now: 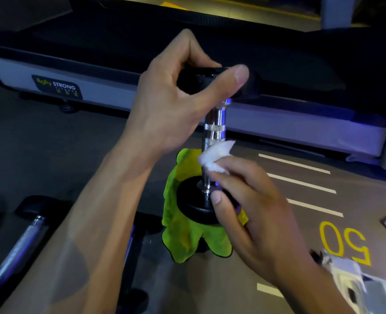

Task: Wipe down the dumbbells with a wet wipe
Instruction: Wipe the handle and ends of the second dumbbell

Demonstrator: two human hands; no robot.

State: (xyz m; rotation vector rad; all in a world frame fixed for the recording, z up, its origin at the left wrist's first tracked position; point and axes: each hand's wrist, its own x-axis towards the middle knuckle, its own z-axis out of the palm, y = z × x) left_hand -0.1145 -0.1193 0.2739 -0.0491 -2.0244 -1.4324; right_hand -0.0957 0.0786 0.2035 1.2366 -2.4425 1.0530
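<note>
A dumbbell [214, 123] with black ends and a chrome knurled handle stands upright on a green cloth [183, 236] on the floor. My left hand [176, 94] grips its black top end, thumb across the front. My right hand [253, 207] pinches a crumpled white wet wipe [214, 156] and presses it against the lower part of the chrome handle, just above the bottom black end [192, 200].
Another dumbbell [22, 243] lies on the floor at the lower left, and a further one is partly hidden under my left forearm. A treadmill base [56, 87] runs across the back. A wipe packet [355, 279] sits at the lower right beside painted floor markings.
</note>
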